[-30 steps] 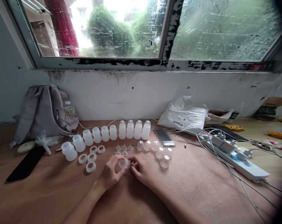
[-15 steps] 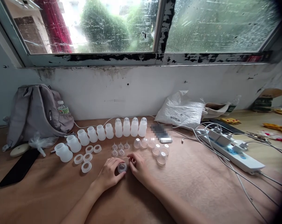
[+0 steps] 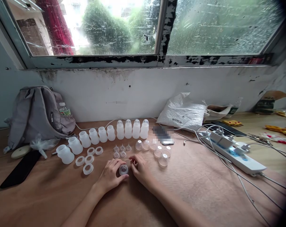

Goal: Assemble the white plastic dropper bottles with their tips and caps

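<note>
I see a brown wooden table (image 3: 204,189) under a rain-streaked window (image 3: 143,28), with a grey backpack (image 3: 36,113) at the far left and a white power strip (image 3: 235,154) to the right. A row of translucent white bottles (image 3: 110,134) runs along the back, with white threaded rings (image 3: 86,160) and clear caps (image 3: 157,151) spread in front. Near the middle, my left hand (image 3: 110,176) has its fingers curled and gripping a small translucent ringed piece (image 3: 123,169) that sits on the table, thumb and forefinger around its sides. My right hand (image 3: 139,168) rests just beside it, fingers bent, and whether they pinch anything I cannot tell. I judge the piece light, slick and somewhat soft, best held by its stiffer outer rim.
</note>
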The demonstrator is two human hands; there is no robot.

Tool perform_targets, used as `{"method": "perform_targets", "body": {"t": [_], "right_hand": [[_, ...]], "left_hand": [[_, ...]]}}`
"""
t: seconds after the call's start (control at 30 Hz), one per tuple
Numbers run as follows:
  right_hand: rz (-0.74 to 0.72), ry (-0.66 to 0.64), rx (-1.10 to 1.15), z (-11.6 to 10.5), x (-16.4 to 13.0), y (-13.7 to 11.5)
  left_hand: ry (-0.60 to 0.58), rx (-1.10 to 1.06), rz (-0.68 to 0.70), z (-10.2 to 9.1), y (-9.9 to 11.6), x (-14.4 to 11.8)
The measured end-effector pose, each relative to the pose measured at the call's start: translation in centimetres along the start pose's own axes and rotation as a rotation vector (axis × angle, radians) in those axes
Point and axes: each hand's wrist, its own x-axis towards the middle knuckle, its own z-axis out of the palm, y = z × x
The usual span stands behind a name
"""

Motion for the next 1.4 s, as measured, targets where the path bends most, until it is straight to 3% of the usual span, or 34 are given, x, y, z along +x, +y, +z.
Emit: {"method": "perform_targets", "body": {"t": [0.17, 0.4, 0.67, 0.77, 1.0, 1.4], "right_hand": [[-0.029, -0.044, -0.011, -0.2, -0.1, 0.0], [-0.191, -0.124, 0.116, -0.4, -0.7, -1.4], [-0.003, 0.006, 0.122, 0.6, -0.5, -1.0], [0.049, 0.023, 0.142, 0.3, -0.2, -1.1], [0.127, 0.005, 0.235, 0.2, 0.0, -1.1], [0.227, -0.034, 0.413, 0.7, 0.3, -0.4]], "left_hand": [[0.062, -0.080, -0.055, 0.3, -0.3, 0.1], [0.139, -0.426, -0.291, -0.1, 0.7, 0.4], [0.141, -0.708, -0.433, 0.9, 2.0, 0.3], [0.100, -0.698, -0.377, 0.9, 2.4, 0.1], [0.070, -0.454, -0.208, 1.2, 2.5, -0.4], [0.058, -0.298, -0.135, 0.9, 3.1, -0.5]]}}
